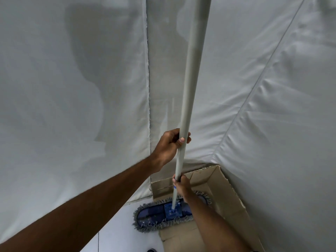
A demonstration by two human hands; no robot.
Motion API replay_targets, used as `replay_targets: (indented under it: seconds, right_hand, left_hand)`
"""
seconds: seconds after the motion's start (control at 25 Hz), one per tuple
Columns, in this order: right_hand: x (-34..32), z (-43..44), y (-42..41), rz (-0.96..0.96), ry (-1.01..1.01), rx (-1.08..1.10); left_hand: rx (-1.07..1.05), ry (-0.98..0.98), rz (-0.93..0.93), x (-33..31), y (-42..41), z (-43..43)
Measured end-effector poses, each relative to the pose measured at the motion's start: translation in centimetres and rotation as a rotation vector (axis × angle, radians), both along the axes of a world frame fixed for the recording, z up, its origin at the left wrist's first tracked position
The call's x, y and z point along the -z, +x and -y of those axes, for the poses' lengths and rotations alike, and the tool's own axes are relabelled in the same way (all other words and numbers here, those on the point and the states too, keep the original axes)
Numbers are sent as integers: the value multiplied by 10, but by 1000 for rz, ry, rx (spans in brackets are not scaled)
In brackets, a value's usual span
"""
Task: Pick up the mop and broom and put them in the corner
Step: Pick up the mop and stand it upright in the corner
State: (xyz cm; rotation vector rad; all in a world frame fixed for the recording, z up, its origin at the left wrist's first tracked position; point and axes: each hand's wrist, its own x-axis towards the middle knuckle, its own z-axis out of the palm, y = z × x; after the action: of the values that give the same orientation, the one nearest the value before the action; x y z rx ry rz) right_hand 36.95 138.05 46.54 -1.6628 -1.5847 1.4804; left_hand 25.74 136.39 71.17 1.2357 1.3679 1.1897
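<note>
The mop [160, 214] stands nearly upright in the corner, its flat blue head with grey fringe resting on the floor and partly on cardboard. Its long grey handle [192, 79] rises past the top of the view. My left hand [168, 146] grips the handle at mid height. My right hand [181, 185] grips it lower down, just above the head. No broom is in view.
White fabric sheets [72, 88] hang as walls on both sides and meet behind the mop. A flattened brown cardboard box [218, 186] lies on the floor at the right, against the fabric. White floor tiles [116, 235] show at the bottom.
</note>
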Motion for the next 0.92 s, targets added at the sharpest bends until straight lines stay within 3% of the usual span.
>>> replay_targets:
  seconds: [0.24,0.44,0.92]
  right_hand:
    - [22,-35,9,-15,-47,11]
    - [41,-59,13,130,-44,-101]
    - [44,-89,-20,85,-84,16]
  left_hand:
    - [-62,-94,-3,37,12,-46]
    - [-85,-184,-65,78,12,-64]
    - [-240,-282,-155,92,-9,-112]
